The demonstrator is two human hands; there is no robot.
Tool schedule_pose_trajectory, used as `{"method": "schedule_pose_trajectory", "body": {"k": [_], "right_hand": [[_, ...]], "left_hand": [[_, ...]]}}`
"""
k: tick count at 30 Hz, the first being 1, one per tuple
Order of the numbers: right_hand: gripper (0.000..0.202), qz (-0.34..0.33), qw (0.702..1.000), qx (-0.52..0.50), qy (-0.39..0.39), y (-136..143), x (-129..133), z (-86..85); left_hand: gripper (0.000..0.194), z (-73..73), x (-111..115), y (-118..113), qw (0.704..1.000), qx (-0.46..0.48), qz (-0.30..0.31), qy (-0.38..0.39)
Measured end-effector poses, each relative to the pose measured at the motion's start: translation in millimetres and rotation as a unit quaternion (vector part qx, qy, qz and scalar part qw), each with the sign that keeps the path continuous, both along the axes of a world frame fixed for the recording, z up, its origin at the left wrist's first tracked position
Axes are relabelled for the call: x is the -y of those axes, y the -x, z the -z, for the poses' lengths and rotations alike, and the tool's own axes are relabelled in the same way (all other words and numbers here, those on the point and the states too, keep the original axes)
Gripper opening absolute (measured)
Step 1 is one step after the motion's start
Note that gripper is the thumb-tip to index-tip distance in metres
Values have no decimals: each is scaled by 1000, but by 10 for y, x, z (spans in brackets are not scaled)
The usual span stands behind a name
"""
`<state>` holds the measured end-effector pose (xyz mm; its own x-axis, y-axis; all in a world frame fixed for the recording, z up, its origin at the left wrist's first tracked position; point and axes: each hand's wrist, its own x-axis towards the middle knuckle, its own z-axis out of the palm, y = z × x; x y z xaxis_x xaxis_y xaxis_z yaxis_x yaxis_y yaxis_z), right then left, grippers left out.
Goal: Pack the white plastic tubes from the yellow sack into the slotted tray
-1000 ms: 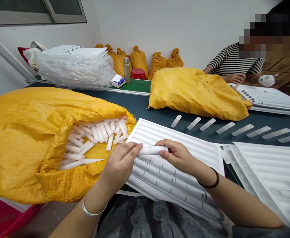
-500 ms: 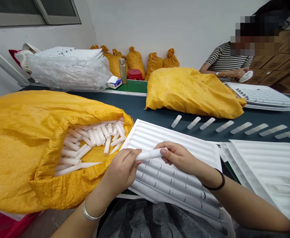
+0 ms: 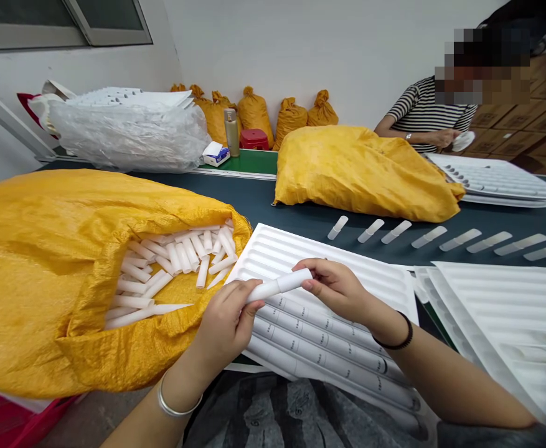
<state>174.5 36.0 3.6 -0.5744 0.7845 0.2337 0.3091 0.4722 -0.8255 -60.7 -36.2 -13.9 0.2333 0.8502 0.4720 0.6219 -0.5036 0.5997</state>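
Note:
A white plastic tube [image 3: 279, 285] with a seam near its middle spans my two hands. Its left end is wrapped in the closed fingers of my left hand [image 3: 228, 320]. My right hand [image 3: 338, 289] pinches the right end between thumb and fingers. Below them lies a white grooved tray [image 3: 370, 274]; its near grooves hold rows of white tubes [image 3: 331, 358] with small dark print, while the far grooves show bare. To the left, an open yellow sack [image 3: 90, 274] shows many loose white tubes [image 3: 179, 256] inside.
A spaced row of white tubes [image 3: 459, 239] lies on the dark conveyor belt [image 3: 249, 199]. More trays [image 3: 497, 298] are stacked at right. Beyond the belt are a second yellow sack [image 3: 361, 171], a plastic-wrapped tray stack [image 3: 127, 134], a bottle [image 3: 231, 132] and a co-worker in stripes [image 3: 415, 112].
The tube in my hands has tilted, its right end now higher. My right hand has risen slightly. The row of tubes on the belt has shifted a little to the right.

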Motion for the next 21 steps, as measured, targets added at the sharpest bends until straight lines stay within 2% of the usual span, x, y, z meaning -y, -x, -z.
{"method": "schedule_pose_trajectory", "body": {"k": [9, 13, 16, 18, 21], "right_hand": [[33, 18, 980, -66, 185, 44, 42, -58], [36, 23, 949, -101, 298, 69, 44, -24], [39, 23, 927, -96, 362, 92, 41, -1], [37, 37, 950, -68, 304, 97, 34, 2], [27, 22, 997, -36, 64, 84, 17, 3]], "left_hand": [[41, -8, 3, -34, 988, -82, -32, -127], [52, -5, -14, -17, 973, -135, -37, -183], [50, 14, -39, 2, 973, -136, -26, -183], [40, 23, -54, 8, 986, -101, -15, -135], [24, 16, -74, 1, 1000, -10, 1, 10]]}}
